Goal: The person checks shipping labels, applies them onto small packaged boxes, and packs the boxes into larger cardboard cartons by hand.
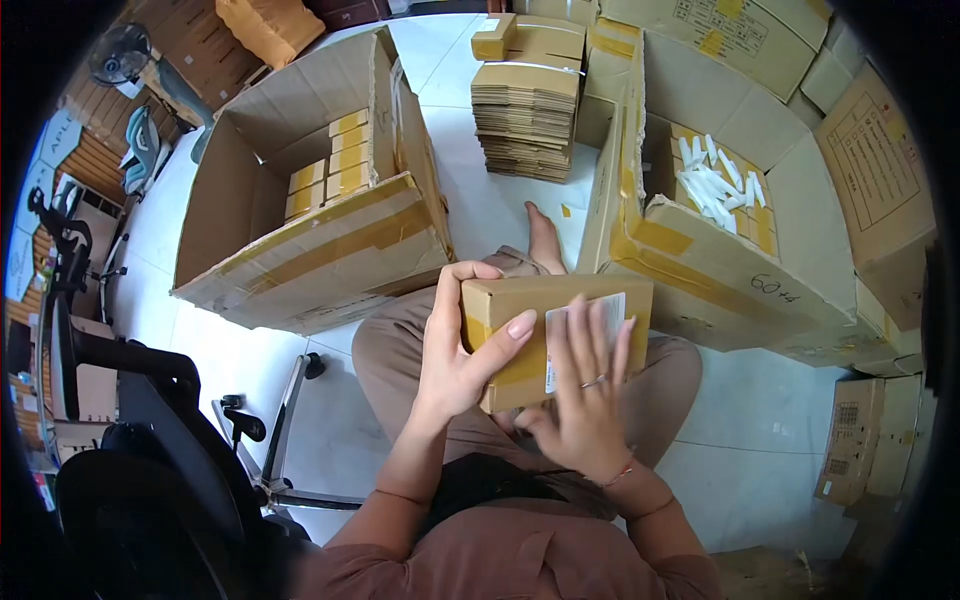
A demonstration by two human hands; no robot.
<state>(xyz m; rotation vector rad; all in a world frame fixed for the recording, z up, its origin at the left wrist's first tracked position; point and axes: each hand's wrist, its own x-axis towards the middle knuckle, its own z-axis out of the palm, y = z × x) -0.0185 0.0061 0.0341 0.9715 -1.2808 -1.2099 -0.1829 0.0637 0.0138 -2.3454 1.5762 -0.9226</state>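
Observation:
A small brown cardboard box [528, 372], closed with tape on its end, is held above my lap. My left hand [452, 365] wraps its left end, with the thumb across the front face and the fingers behind the top edge. A white printed label [615, 303] is on that front face, partly covered by fingers. Over the label lies my right hand [588, 415], fingers stretched out and flat, slightly smeared by motion. A ring and a bracelet show on the right hand and wrist.
A large open carton [330, 250] at left holds several small taped boxes [348, 155]. Another open carton [720, 280] at right has small boxes with white tube-like pieces [712, 185] on top. Between them stands a stack of flattened cardboard [525, 115]. An office chair [150, 460] is close at left.

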